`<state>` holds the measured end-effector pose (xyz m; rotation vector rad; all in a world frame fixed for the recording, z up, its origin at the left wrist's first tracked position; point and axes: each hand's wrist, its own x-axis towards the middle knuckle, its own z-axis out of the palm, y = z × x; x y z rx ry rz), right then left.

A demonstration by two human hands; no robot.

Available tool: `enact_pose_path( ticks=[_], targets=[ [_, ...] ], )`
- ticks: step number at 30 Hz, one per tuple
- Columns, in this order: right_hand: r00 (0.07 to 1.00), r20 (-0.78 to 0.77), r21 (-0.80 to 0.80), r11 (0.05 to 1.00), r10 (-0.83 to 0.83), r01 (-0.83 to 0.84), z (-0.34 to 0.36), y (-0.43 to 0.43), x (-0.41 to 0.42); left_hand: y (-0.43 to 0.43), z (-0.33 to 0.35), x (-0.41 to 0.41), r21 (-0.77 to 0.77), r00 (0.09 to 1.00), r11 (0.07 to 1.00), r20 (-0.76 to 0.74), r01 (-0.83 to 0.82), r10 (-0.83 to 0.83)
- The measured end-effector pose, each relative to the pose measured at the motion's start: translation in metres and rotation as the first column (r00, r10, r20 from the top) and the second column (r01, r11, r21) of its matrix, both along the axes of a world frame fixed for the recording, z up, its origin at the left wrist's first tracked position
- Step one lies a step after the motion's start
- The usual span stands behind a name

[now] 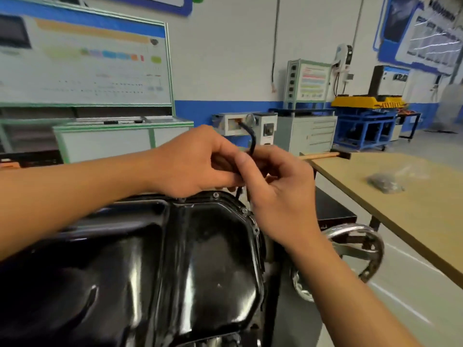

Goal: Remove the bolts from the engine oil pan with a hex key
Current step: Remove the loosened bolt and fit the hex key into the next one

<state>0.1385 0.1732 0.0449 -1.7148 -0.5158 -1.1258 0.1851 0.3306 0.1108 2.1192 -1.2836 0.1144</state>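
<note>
The hex key [252, 141] stands upright over the oil pan's [200, 259] far right corner. The left hand [198, 161] and right hand [278, 194] both pinch its shaft, grips closed on it, probably to steer the tip into a nearby rim bolt [244, 210].

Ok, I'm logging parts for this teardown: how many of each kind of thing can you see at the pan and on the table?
hex key: 1
bolts plainly seen in the rim: 2
pan: 1
handwheel: 1
hammer: 1
bag: 1
Total: 7
</note>
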Motion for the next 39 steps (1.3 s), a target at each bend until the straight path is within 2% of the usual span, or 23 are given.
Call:
enact_pose_path(
  ticks=[4,7,9,21,28,33,36,39],
  targets=[
    [0.998,0.030,-0.070,0.996,0.051,-0.049,-0.001,0.015,0.023,0.025,-0.006,0.020,0.012,0.999,0.999,0.029,-0.040,0.039],
    [0.999,0.024,-0.149,0.988,0.032,-0.028,-0.003,0.012,0.034,0.029,-0.016,0.031,-0.015,0.999,0.999,-0.025,-0.041,0.041],
    [1.000,0.003,-0.182,0.983,0.017,-0.016,-0.006,0.011,0.038,0.028,-0.021,0.037,-0.006,0.999,0.999,0.000,-0.049,0.049],
    [0.998,0.061,-0.262,0.964,-0.025,0.041,0.001,0.002,0.037,0.021,-0.022,0.036,-0.071,0.998,0.997,0.060,-0.007,0.011],
    [0.999,0.032,-0.308,0.951,0.029,-0.017,-0.004,0.004,0.045,0.024,-0.024,0.039,-0.027,0.996,1.000,0.092,-0.001,0.004],
    [0.992,-0.047,-0.377,0.918,0.116,-0.125,-0.004,-0.004,0.047,0.021,-0.026,0.035,-0.015,0.999,0.999,-0.017,0.041,-0.041],
    [0.992,-0.025,-0.376,0.918,0.124,-0.125,-0.004,-0.004,0.048,0.020,-0.027,0.035,-0.032,0.997,0.999,-0.077,0.018,-0.020],
    [0.990,0.033,-0.298,0.946,0.139,-0.123,-0.006,-0.002,0.050,0.018,-0.028,0.034,-0.059,0.999,0.998,-0.054,0.003,-0.006]
  ],
)
